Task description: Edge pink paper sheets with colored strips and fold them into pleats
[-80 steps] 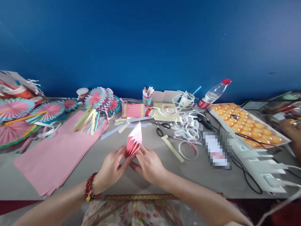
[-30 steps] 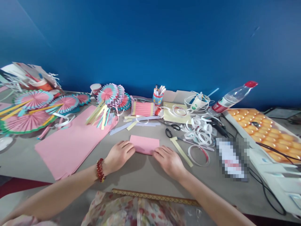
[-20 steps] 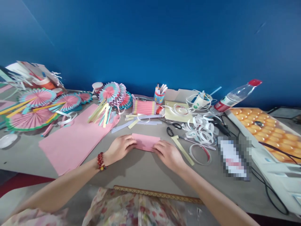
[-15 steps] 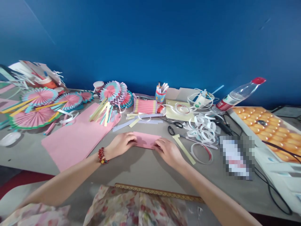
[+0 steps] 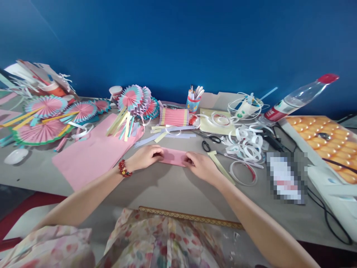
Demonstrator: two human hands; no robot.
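A narrow piece of folded pink paper [image 5: 173, 156] lies level in front of me, near the middle of the table. My left hand [image 5: 147, 156] pinches its left end, fingers curled over the edge. At the other end my right hand [image 5: 201, 166] grips the paper the same way, with its fingertips partly hidden. Behind the paper are loose pale paper strips [image 5: 178, 136] and a pleated pink piece with yellow stripes [image 5: 174, 117]. Black-handled scissors [image 5: 211, 143] rest beyond my right hand, beside a yellow paper strip [image 5: 221, 166].
Large pink sheets [image 5: 89, 160] and pleated paper fans [image 5: 46, 108] lie to the left. On the right are curled white strips [image 5: 247, 143], a tape-like ring [image 5: 243, 173], a tilted plastic bottle [image 5: 295, 102] and an orange-topped box [image 5: 323, 137]. A pen cup [image 5: 193, 104] stands at the back.
The pink paper looks narrower from front to back, and my fingers have curled in more at its ends. The whole view has shifted slightly.
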